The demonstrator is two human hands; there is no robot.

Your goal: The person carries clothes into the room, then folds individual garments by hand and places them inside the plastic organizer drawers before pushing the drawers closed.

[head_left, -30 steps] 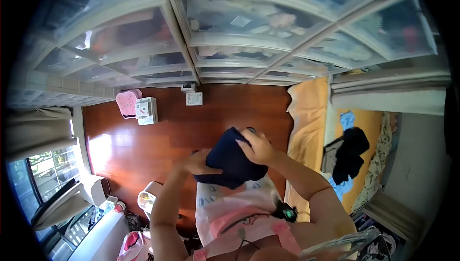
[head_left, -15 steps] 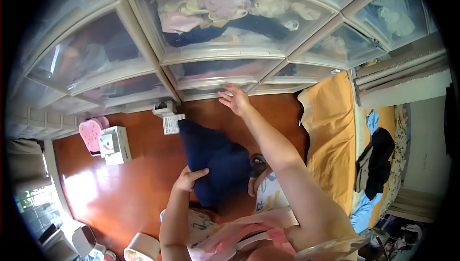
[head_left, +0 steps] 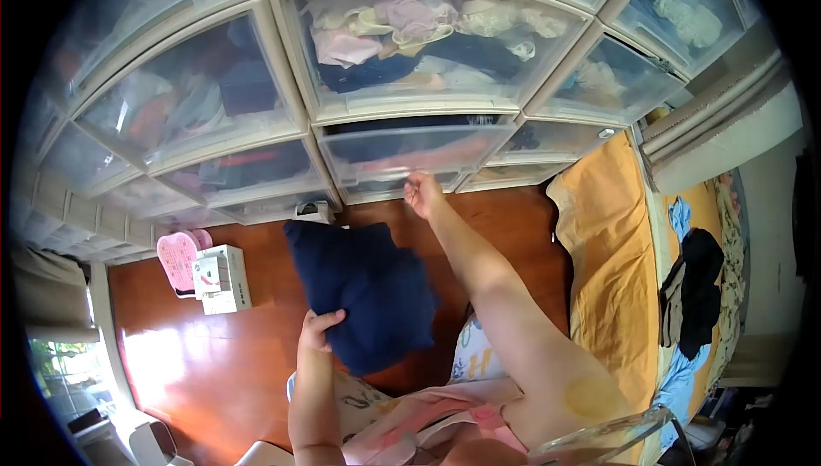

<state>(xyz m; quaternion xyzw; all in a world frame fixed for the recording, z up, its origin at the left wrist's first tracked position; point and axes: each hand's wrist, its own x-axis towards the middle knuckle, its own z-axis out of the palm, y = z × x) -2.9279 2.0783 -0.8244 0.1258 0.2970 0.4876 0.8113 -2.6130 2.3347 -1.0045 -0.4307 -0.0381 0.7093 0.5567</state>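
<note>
A folded navy blue cloth garment [head_left: 368,286] hangs over the floor in front of me. My left hand [head_left: 321,329] grips its lower left edge, thumb on top. My right hand [head_left: 422,196] has its fingers curled at the lower edge of a clear plastic drawer [head_left: 410,151] in the low middle of the cabinet. This drawer stands slightly pulled out, with a dark gap along its top and pinkish and dark cloth inside. Above it, a larger clear drawer [head_left: 445,47] is filled with pale and navy clothes.
Stacked drawer units [head_left: 299,90] span the far side. A pink stool-like item [head_left: 179,259] and a white box [head_left: 226,282] stand on the wooden floor [head_left: 188,355] at left. On the right lies an orange-covered mattress [head_left: 609,252], with dark and blue clothes [head_left: 691,286] beyond.
My right hand has gone from spread fingers to a curled grip, and the low middle drawer has come out slightly. The navy garment has shifted left, covering the white printed label on the floor.
</note>
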